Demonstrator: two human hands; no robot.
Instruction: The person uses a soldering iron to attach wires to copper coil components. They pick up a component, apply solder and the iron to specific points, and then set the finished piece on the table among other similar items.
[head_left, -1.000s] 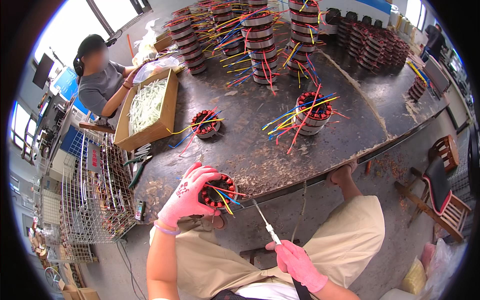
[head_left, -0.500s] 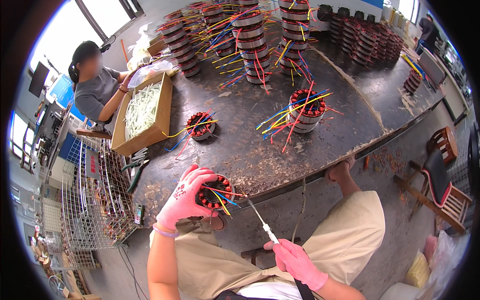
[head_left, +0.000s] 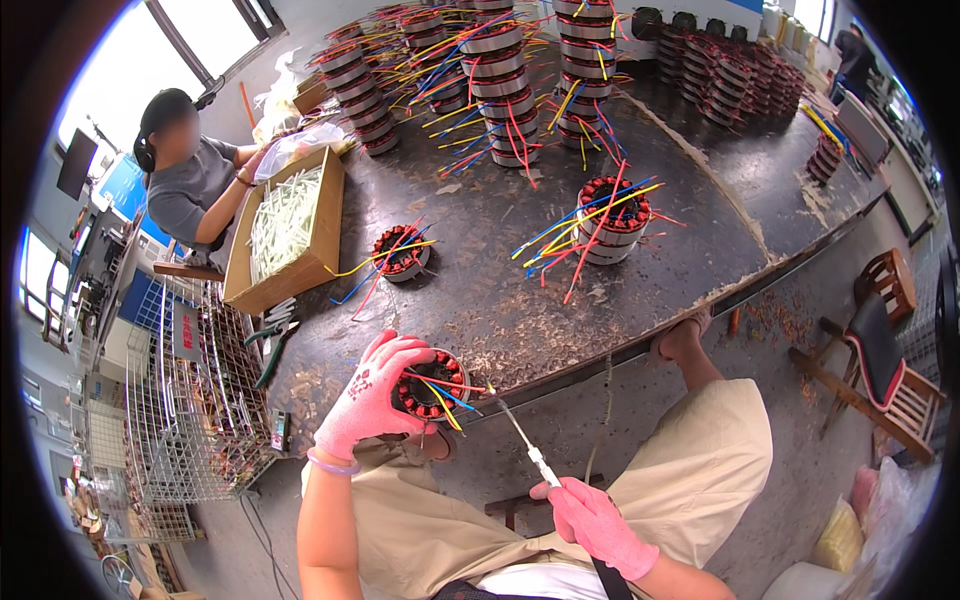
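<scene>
My left hand (head_left: 370, 395), in a pink glove, grips a motor stator (head_left: 463, 381) at the table's near edge, tilted so its ring of red windings faces me. Red, blue and yellow leads stick out of it to the right. In my pink-gloved right hand (head_left: 598, 520) is a soldering iron (head_left: 541, 464) with a white handle and a slim metal shaft. Its tip is at or very close to the end of the red leads; contact is hard to make out. Farther back on the table lie a small stator (head_left: 402, 262) and a taller stator pair (head_left: 612, 235).
Stacks of stators (head_left: 495, 65) stand at the back of the dark table (head_left: 480, 300). An open cardboard box (head_left: 285, 285) of white tubes sits left, near a seated co-worker (head_left: 190, 180). Green-handled pliers (head_left: 270, 355) lie at the left edge. Wire baskets (head_left: 190, 400) are beside the table.
Hardly anything differs. My hands, the stator and the soldering iron hold nearly the same places; a faint wisp now shows above my left hand.
</scene>
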